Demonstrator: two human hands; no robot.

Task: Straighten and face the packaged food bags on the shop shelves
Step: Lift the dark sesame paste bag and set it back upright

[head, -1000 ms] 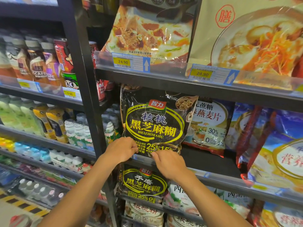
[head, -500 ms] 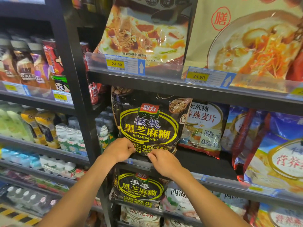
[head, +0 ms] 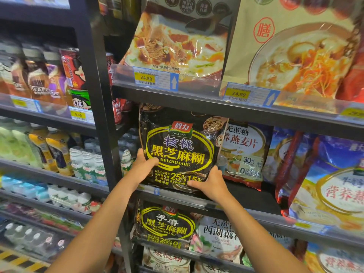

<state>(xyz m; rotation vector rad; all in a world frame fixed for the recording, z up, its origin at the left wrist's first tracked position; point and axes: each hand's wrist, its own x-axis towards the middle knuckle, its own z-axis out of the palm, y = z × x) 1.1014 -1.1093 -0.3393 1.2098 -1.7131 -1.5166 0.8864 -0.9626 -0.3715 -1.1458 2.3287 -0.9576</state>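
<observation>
Head view: black sesame bag (head: 180, 152) stands at left end of middle shelf (head: 246, 196), label forward, near upright. Left hand (head: 144, 167) grips its left edge, thumb on the front; right hand (head: 209, 184) clamps the lower right corner. Judged: this bag nearly faced, release pending. Oat bag (head: 244, 152) sits partly covered behind it; blue bags (head: 334, 174) at right lean, not yet straightened

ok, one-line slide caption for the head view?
Left hand and right hand hold the lower sides of a glossy black-and-yellow sesame-paste bag, label facing out, at the front of the dark metal shelf.
</observation>
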